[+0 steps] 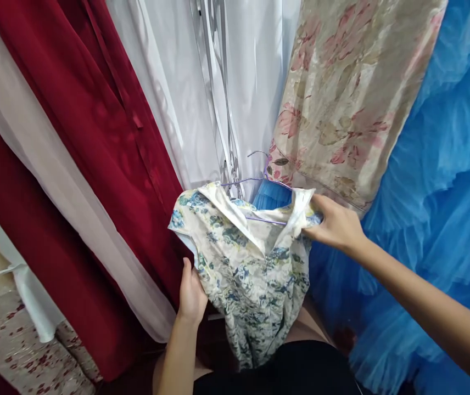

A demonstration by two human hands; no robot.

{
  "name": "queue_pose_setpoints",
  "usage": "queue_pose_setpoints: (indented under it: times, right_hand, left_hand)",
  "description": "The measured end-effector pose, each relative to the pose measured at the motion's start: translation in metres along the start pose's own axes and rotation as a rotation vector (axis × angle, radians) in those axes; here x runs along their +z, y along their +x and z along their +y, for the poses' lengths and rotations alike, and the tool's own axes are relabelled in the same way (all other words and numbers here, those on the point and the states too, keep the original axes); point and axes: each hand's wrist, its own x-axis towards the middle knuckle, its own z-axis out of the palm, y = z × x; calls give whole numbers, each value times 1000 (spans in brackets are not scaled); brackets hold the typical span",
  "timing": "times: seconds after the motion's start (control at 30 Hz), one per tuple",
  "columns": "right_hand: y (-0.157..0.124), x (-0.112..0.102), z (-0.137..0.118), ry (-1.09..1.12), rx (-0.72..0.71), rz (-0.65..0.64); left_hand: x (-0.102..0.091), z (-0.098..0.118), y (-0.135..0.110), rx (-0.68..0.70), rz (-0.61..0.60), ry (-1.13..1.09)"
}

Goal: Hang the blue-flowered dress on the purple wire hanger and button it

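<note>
A cream floral blouse [255,280] with blue, green and yellow flowers hangs in front of me, its V-neck facing up. A thin purple hanger [243,180] runs through its neck and shoulders, with the hook free above. At the right shoulder, my right hand [337,222] is closed on the fabric and hanger end, thumb behind the cloth. My left hand [192,293] grips the left side edge below the armhole; its fingertips are partly hidden behind the cloth. The blouse's lower end gathers over my lap, so its full length cannot be told.
Long red drapes [107,126] and a pale pink panel [57,142] hang at left. White fabric [169,71] hangs behind, with a beige floral cloth [350,82] beside it. Ruffled blue tulle [445,219] fills the right side. A sequined floral fabric [8,329] is at lower left.
</note>
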Motion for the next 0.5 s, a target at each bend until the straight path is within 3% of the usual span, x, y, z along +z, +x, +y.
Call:
queue_pose_setpoints:
  times: [0.13,0.23,0.4,0.5]
  right_hand:
    - [33,-5,-28,-62,-38,-12]
    - [35,-1,-40,-43,-84,14]
    - [14,10,-22,157,-300,-35]
    - [9,15,-15,254,-460,-90]
  left_hand:
    - [-16,-11,-1,9,116,209]
    - [-19,-17,-2,18,126,249]
    - [-24,-39,-17,-22,254,202]
    - [-24,-60,-29,-99,262,192]
